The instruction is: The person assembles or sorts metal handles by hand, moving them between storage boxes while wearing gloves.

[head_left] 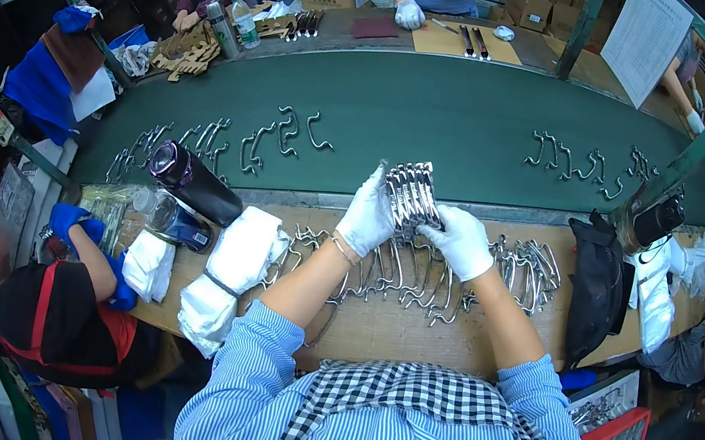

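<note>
You hold a bundle of curved, shiny metal pieces point(411, 194) between your two gloved hands, raised over the near edge of the green belt point(445, 110), in front of your chest. Your left hand point(371, 214) lies along the bundle's left side, its fingers pointing up and pressed close against the metal rather than spread. Your right hand point(463, 244) is closed in at the lower right corner, with the thumb side of the white glove touching the bundle's bottom edge. So the stack is pinched from both sides, its pieces packed tightly side by side; the fingertips behind it are hidden, so you cannot tell how far they wrap around. Below your hands, more loose curved pieces lie in a row across the wooden table point(370, 337), bunching into a heap point(533, 267) beyond your right wrist. Similar pieces lie on the belt to the left point(288, 130) and right point(565, 158). A black bottle point(194, 182) and a white wrapped bundle point(238, 262) sit left of your left forearm, and a black bag point(592, 293) lies to your right.
</note>
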`<action>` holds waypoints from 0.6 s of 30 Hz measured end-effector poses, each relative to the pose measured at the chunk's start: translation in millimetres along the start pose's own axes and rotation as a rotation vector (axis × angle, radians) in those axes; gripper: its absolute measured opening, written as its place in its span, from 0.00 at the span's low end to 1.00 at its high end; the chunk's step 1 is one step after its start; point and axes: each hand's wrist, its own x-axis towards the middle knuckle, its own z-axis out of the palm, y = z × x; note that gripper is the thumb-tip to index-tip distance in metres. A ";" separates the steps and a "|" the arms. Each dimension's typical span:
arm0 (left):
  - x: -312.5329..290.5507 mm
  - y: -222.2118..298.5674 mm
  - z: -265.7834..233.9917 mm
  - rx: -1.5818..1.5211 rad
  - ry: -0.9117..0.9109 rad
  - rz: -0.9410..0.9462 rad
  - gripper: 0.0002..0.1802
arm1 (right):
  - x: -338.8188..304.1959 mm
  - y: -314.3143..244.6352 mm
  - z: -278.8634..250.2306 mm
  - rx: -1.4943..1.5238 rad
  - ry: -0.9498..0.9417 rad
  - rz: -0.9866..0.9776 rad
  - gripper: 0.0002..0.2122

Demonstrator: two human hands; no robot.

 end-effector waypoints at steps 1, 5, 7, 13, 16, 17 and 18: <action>-0.9 -1.9 4.4 -0.067 -0.002 0.001 0.26 | -2.1 0.3 -1.6 -0.003 -0.002 0.004 0.12; -0.7 -4.8 -4.3 -0.108 -0.023 -0.115 0.37 | -8.1 2.2 -1.9 -0.089 -0.101 0.048 0.12; -1.4 -5.8 -6.5 -0.121 -0.045 -0.149 0.38 | -10.4 -0.1 -6.1 -0.134 -0.190 0.095 0.14; -3.8 -9.1 5.9 -0.107 -0.072 -0.215 0.42 | -12.8 1.6 -21.1 -0.182 -0.378 0.184 0.16; -4.8 -10.6 6.0 -0.113 -0.072 -0.217 0.44 | -11.5 2.0 -26.8 -0.173 -0.430 0.208 0.17; -5.4 -10.8 4.7 -0.116 -0.077 -0.228 0.45 | -11.0 2.1 -27.5 -0.172 -0.431 0.208 0.17; -5.5 -11.3 3.6 -0.116 -0.076 -0.228 0.45 | -10.4 2.3 -27.9 -0.132 -0.467 0.239 0.18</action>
